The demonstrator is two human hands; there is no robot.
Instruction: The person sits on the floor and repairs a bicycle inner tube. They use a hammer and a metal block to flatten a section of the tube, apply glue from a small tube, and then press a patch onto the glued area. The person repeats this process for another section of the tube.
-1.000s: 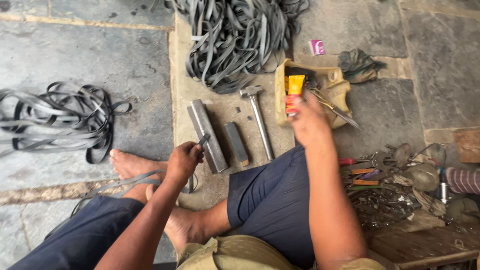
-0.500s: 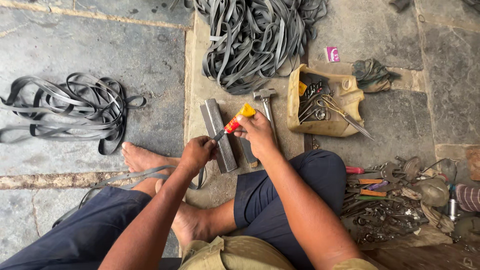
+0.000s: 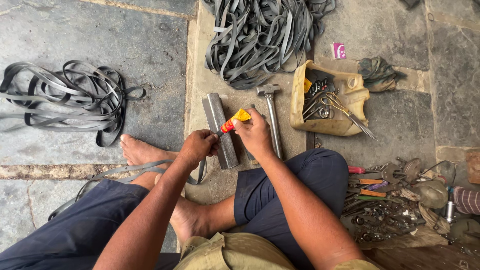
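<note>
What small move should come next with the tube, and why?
Probably squeeze: the right hand holds the yellow-and-red tube with its tip at the left hand, which pinches the grey rubber strip beside the metal bar.

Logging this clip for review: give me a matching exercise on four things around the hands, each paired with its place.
Things:
1. small tube
2. hammer
3. scissors
4. grey metal bar

Places:
A. lying across the cut yellow container
B. held in the right hand
C. on the slab just beyond the left hand
D. on the slab between the right hand and the container

Pairs: 1-B, 2-D, 3-A, 4-C
</note>
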